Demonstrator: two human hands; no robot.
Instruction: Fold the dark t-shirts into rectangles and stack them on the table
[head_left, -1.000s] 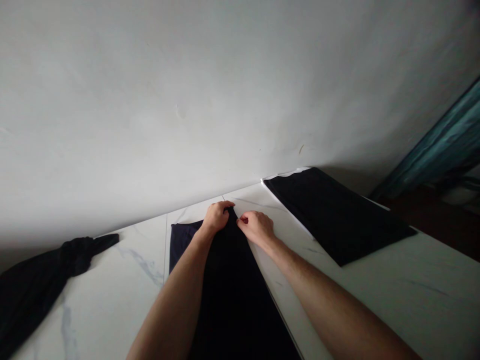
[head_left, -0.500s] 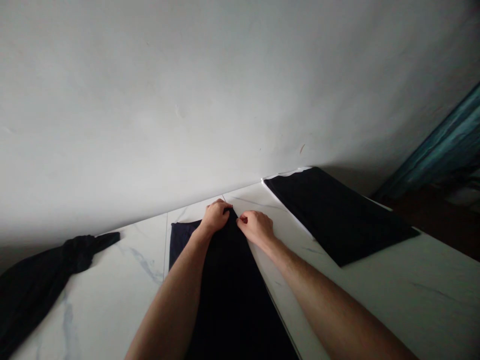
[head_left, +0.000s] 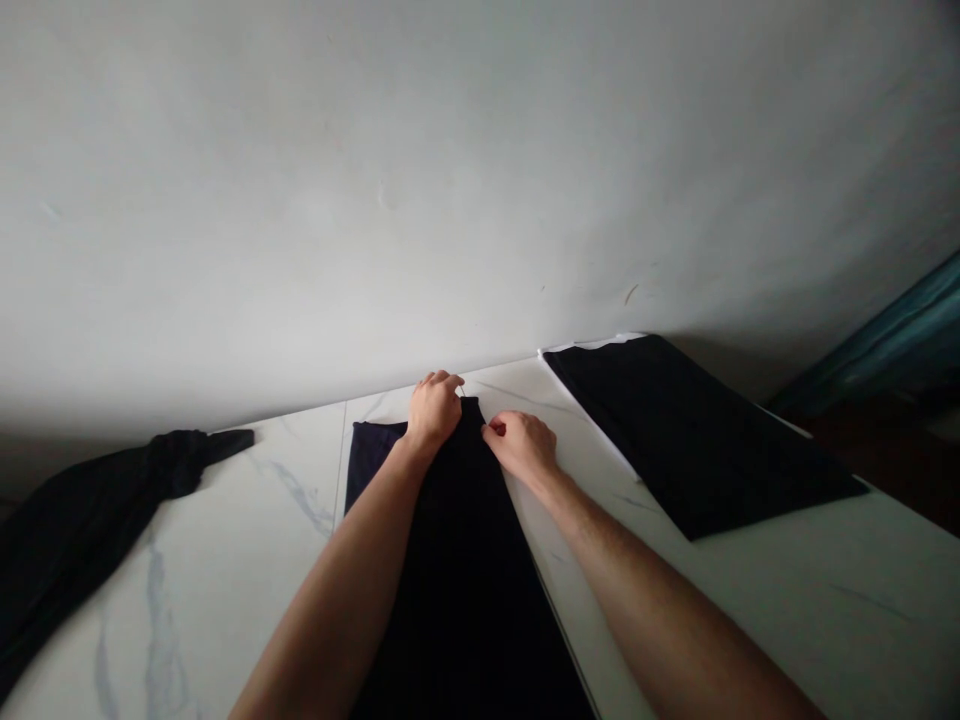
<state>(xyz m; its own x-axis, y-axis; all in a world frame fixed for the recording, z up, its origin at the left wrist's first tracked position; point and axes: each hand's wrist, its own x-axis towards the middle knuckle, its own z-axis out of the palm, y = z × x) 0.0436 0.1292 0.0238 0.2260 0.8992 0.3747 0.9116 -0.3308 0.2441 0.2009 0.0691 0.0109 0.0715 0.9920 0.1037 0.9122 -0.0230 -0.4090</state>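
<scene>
1 pale wall (head_left: 450, 180) stands beyond the long black garment (head_left: 465, 560), and 1 white marble-patterned surface (head_left: 255, 590) lies beneath it. That garment stretches toward the person, narrow end away, with a navy section (head_left: 367, 452) showing along its left; I cannot tell whether both are the same piece. Handling the narrow end well would mean keeping it flat under the left palm, holding its right edge straight with light, even tension, and not dragging the navy section. Right of the long garment lies a flat black cloth (head_left: 690, 430) with white edging; well left of the long garment, a bunched dark garment (head_left: 105, 530). The left hand (head_left: 435, 412) rests over the long garment's far end, fingers bent; whether they grip is hidden. The right hand (head_left: 527, 443) is at its right edge, thumb and forefinger seemingly pinching the fabric. Counted: 2 hands, 1 long garment, 1 flat cloth, 1 bunched garment.
</scene>
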